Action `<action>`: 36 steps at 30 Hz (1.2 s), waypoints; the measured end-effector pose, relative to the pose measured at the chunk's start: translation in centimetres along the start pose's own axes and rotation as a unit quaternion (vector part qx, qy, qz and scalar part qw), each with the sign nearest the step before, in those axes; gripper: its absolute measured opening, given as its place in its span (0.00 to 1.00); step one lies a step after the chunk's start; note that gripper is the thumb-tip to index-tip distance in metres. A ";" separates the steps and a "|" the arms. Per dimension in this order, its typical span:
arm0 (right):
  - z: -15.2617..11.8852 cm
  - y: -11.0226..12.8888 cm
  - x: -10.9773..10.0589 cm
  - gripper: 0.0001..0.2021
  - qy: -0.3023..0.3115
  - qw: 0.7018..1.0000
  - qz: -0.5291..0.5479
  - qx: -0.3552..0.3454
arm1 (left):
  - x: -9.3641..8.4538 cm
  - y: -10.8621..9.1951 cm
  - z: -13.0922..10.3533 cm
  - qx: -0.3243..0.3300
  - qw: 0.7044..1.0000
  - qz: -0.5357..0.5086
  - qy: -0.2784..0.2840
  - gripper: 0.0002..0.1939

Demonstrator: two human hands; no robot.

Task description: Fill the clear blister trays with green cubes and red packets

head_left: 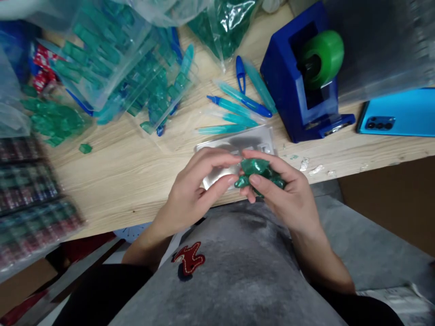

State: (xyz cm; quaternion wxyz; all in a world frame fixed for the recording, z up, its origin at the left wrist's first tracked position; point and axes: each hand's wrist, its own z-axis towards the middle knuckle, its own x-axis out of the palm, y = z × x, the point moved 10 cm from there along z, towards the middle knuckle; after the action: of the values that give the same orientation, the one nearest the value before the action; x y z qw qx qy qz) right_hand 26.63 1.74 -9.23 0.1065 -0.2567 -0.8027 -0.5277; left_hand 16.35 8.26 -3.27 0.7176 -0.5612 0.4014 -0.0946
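Several dark green translucent pieces, like small glossy gems, are bunched in my right hand, whose thumb presses on them. To the left, my left hand has its thumb and forefinger apart, with the tips close to the pieces; whether the thumb touches one, I cannot tell. Beneath both hands lies a clear plastic tray at the table's front edge, partly hidden by them.
Slim turquoise pen-like sticks lie beyond the tray. A blue tape dispenser with green tape and a blue phone are at right. Clear boxes of turquoise parts, loose green pieces and packed rows of small items sit left.
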 end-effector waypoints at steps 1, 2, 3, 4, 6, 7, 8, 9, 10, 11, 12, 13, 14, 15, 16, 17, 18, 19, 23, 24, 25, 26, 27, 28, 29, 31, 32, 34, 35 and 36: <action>-0.1 0.3 0.0 0.13 0.000 0.999 -0.037 -0.013 | 0.2 -0.3 0.1 0.003 1.000 0.003 0.004 0.13; -0.3 0.7 0.0 0.14 -0.005 0.996 -0.079 -0.027 | 0.3 -0.5 0.3 0.007 1.000 0.009 0.008 0.14; -0.4 1.1 -0.1 0.14 -0.013 0.992 -0.122 -0.043 | 0.4 -0.7 0.4 0.013 1.000 0.014 0.012 0.15; -0.6 1.6 -0.2 0.14 -0.025 0.985 -0.159 -0.061 | 0.4 -0.8 0.5 0.017 1.000 0.016 0.015 0.15; -0.9 2.5 -0.4 0.14 -0.047 0.971 -0.215 -0.098 | 0.5 -0.9 0.6 0.019 1.000 0.012 0.021 0.15; -1.0 2.8 -0.4 0.14 -0.053 0.964 -0.232 -0.114 | 0.6 -1.0 0.7 0.021 0.999 0.008 0.026 0.14; -1.1 3.0 -0.3 0.14 -0.055 0.960 -0.243 -0.127 | 0.6 -1.0 0.7 0.022 0.999 0.008 0.029 0.14; -1.2 3.1 -0.3 0.13 -0.056 0.957 -0.250 -0.137 | 0.6 -1.1 0.7 0.022 0.999 0.011 0.033 0.14; -1.2 3.2 -0.3 0.12 -0.056 0.955 -0.254 -0.143 | 0.6 -1.2 0.7 0.024 0.999 0.017 0.034 0.13; -1.2 3.2 -0.4 0.11 -0.057 0.953 -0.258 -0.147 | 0.6 -1.3 0.7 0.028 0.999 0.029 0.033 0.11; -1.2 3.2 -0.5 0.10 -0.059 0.952 -0.261 -0.149 | 0.6 -1.5 0.7 0.032 0.998 0.046 0.030 0.10; -1.2 3.2 -0.6 0.09 -0.063 0.950 -0.265 -0.151 | 0.5 -1.8 0.7 0.039 0.997 0.070 0.022 0.09; -1.2 3.2 -0.7 0.08 -0.067 0.948 -0.270 -0.153 | 0.4 -2.1 0.7 0.050 0.994 0.098 0.011 0.08; -1.2 3.2 -0.8 0.07 -0.071 0.946 -0.275 -0.154 | 0.3 -2.5 0.7 0.063 0.990 0.127 0.000 0.08; -1.2 3.3 -0.8 0.07 -0.073 0.945 -0.279 -0.155 | 0.2 -2.9 0.6 0.076 0.986 0.151 -0.009 0.08; -1.1 3.3 -0.9 0.07 -0.075 0.945 -0.280 -0.153 | 0.3 -3.2 0.6 0.089 0.982 0.167 -0.016 0.08; -1.1 3.3 -0.9 0.06 -0.076 0.946 -0.278 -0.149 | 0.3 -3.4 0.5 0.098 0.980 0.175 -0.019 0.08; -1.0 3.2 -1.0 0.06 -0.076 0.949 -0.271 -0.143 | 0.4 -3.5 0.5 0.102 0.979 0.175 -0.017 0.08; -0.6 2.3 -0.9 0.04 -0.022 0.979 -0.184 -0.090 | 0.4 -2.9 0.4 0.082 0.986 0.142 -0.013 0.08; -0.5 2.0 -0.7 0.03 0.003 0.986 -0.149 -0.073 | 0.3 -2.7 0.4 0.071 0.991 0.115 -0.012 0.08; -0.4 1.7 -0.6 0.02 0.022 0.991 -0.116 -0.057 | 0.2 -2.3 0.4 0.057 0.995 0.076 -0.006 0.08; -0.3 1.5 -0.6 0.04 0.033 0.994 -0.091 -0.046 | 0.3 -1.8 0.3 0.038 0.999 0.028 0.005 0.08; -0.2 1.5 -0.6 0.05 0.037 0.995 -0.077 -0.044 | 0.4 -1.3 0.2 0.019 0.999 -0.020 0.017 0.08; -0.1 1.7 -0.7 0.07 0.038 0.995 -0.077 -0.051 | 0.6 -0.9 0.1 -0.002 0.998 -0.061 0.029 0.07; -0.1 2.0 -0.6 0.08 0.041 0.993 -0.088 -0.065 | 0.8 -0.4 0.1 -0.022 0.995 -0.091 0.038 0.06; -0.1 2.6 0.1 0.10 0.060 0.986 -0.124 -0.098 | 0.9 0.2 0.1 -0.051 0.991 -0.117 0.038 0.04; -0.1 2.8 0.4 0.10 0.066 0.981 -0.140 -0.113 | 0.9 0.4 0.2 -0.061 0.990 -0.122 0.033 0.04; -0.1 3.2 0.6 0.08 0.060 0.976 -0.164 -0.128 | 0.8 0.7 0.4 -0.075 0.987 -0.137 0.020 0.04; 0.0 3.3 0.5 0.06 0.049 0.976 -0.172 -0.127 | 0.8 0.7 0.5 -0.078 0.986 -0.149 0.012 0.04; 0.0 3.2 0.4 0.05 0.036 0.976 -0.179 -0.121 | 0.7 0.7 0.5 -0.082 0.984 -0.161 0.004 0.04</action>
State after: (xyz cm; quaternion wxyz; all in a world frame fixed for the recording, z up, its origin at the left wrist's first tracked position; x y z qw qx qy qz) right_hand 28.02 2.86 -6.50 0.0072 -0.1012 -0.7614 -0.6403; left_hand 16.93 8.49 -4.20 0.6430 -0.6749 0.3154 -0.1779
